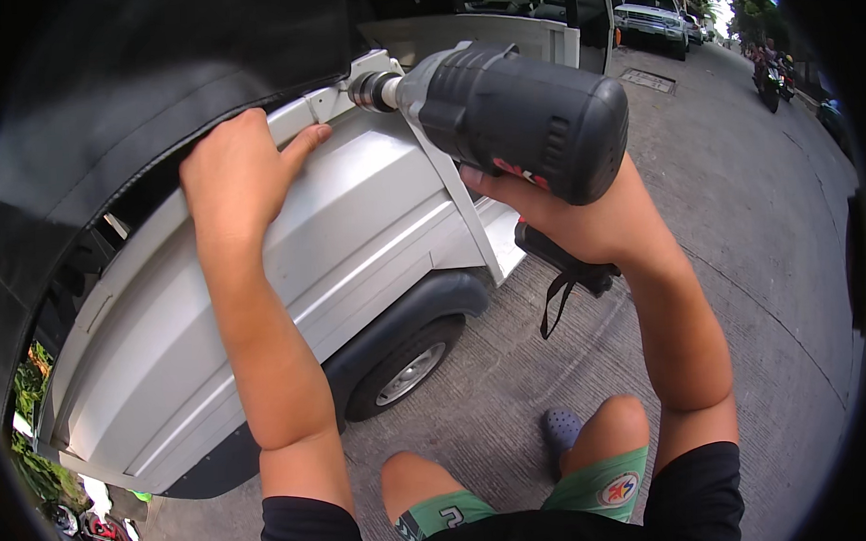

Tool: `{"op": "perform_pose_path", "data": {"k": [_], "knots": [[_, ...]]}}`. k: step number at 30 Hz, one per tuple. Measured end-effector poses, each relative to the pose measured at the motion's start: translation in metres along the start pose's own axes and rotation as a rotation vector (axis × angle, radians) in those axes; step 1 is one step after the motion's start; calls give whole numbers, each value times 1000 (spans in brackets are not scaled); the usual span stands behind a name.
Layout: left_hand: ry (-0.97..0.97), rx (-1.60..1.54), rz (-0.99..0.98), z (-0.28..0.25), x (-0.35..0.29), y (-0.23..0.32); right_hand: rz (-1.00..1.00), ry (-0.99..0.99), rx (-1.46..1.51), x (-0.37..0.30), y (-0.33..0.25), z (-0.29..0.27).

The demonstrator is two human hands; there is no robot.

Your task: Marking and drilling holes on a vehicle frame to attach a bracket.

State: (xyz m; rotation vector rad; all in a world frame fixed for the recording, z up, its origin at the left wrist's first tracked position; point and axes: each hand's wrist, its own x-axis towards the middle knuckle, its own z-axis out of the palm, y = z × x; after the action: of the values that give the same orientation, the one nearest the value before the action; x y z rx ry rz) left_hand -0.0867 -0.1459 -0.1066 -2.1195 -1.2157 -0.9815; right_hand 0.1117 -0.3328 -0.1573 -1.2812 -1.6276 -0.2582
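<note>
Head view, I note: right hand [584, 218] is wrapped tight round the grip of a cordless driver [513, 115], a chunky dark-grey tool with ribbed matte plastic on the body and a black strap [556, 300] dangling from its base. The driver's bright metal nose [374, 91] presses against a small white bracket [327, 101] on the top edge of the truck side panel [336, 236].

Left hand [239, 172] lies on that same edge just left of the bracket, fingers curled over the rim and out of sight, thumb stretched flat along the metal. It grips the rim itself.

Panel is white painted sheet steel, smooth, with long pressed ridges. A black cover [140, 80], leathery and slightly creased, overhangs it. Below sits a black arch and a wheel [408, 371] with a silver hub on rough, grooved concrete [737, 222].
</note>
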Motion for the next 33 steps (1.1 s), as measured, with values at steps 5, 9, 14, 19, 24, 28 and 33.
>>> {"op": "perform_pose_path", "data": {"k": [5, 9, 14, 19, 24, 28, 33], "knots": [[42, 13, 13, -1, 1, 4, -152, 116, -29, -7, 16, 2], [36, 44, 11, -2, 1, 6, -135, 101, -27, -7, 8, 2], [22, 67, -10, -3, -1, 3, 217, 112, 249, -9, -6, 5], [25, 71, -23, 0, -1, 5, 310, 141, 382, -41, 4, 6], [55, 102, -5, 0, 0, 4, -22, 173, 144, -39, 26, 17], [62, 97, 0, 0, -1, 4, -69, 205, 121, -30, 31, 26], [90, 83, 20, 1, -1, 3, -78, 180, 176, -28, 30, 29]]}}
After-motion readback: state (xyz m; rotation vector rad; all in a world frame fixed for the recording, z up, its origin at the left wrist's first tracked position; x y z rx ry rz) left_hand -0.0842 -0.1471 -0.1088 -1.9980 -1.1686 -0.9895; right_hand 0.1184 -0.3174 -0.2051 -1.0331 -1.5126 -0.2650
